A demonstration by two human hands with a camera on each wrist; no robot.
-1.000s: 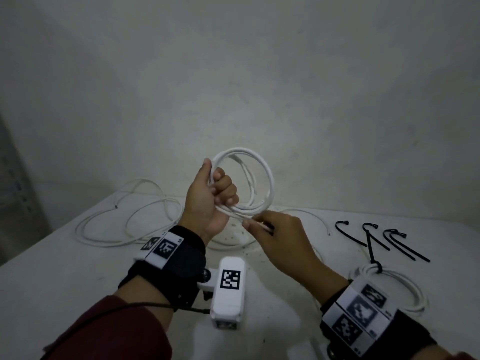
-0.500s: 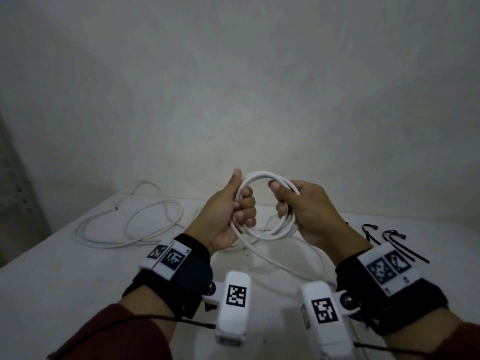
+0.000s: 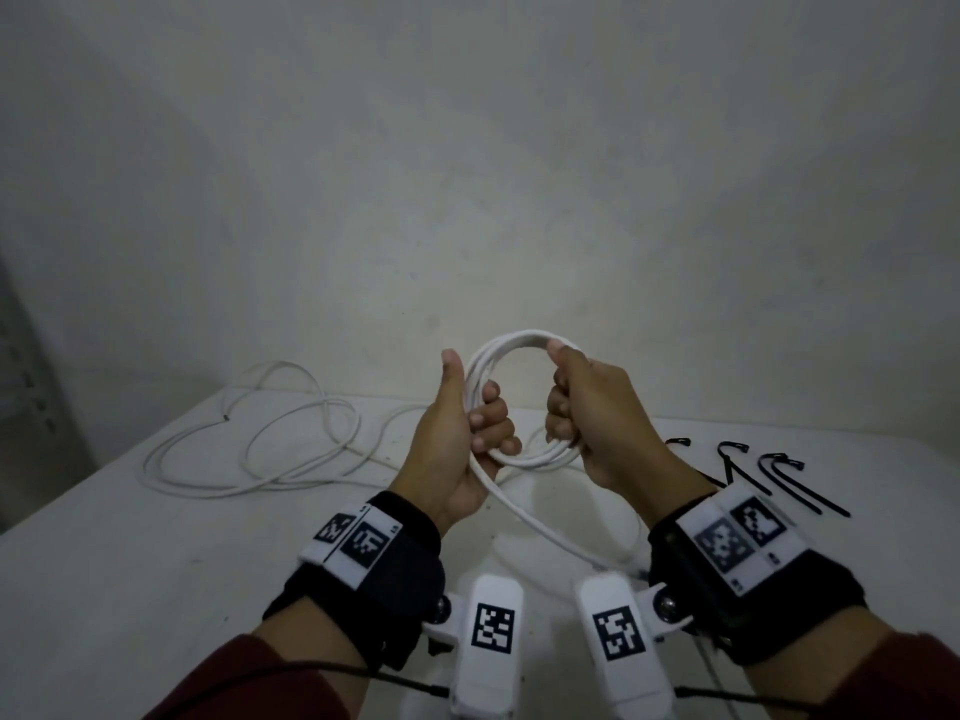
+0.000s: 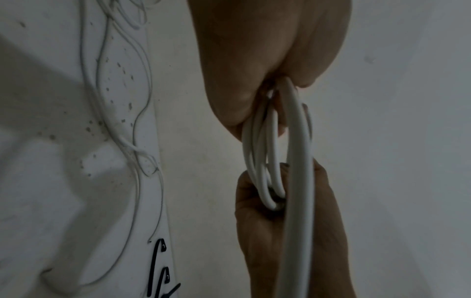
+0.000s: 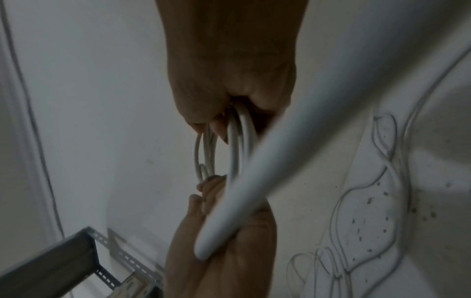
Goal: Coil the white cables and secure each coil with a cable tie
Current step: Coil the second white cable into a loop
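Coil (image 3: 511, 350) of white cable, several turns, held upright above the middle of the bench (image 3: 130, 553) by both hands; left hand (image 3: 454, 449) curls its fingers round the coil's left side, thumb raised along the loops; right hand (image 3: 597, 418) curls round the right side, thumb tip on the top of the ring; 1 free strand (image 3: 545, 527) runs from the bottom of the coil down toward the near edge, between the wrists. Loose white cable (image 3: 249, 459), uncoiled, in wide loops on the bench toward the far left corner, 1 bare end showing. Black cable ties (image 3: 779, 472), at least 3, hooked at one end, lying side by side near the right edge. Wrist views: both fists clamped on the bundled turns (image 4: 265, 161), each facing the other; metal shelving (image 5: 76, 260) visible in the lower left corner of the right wrist view.
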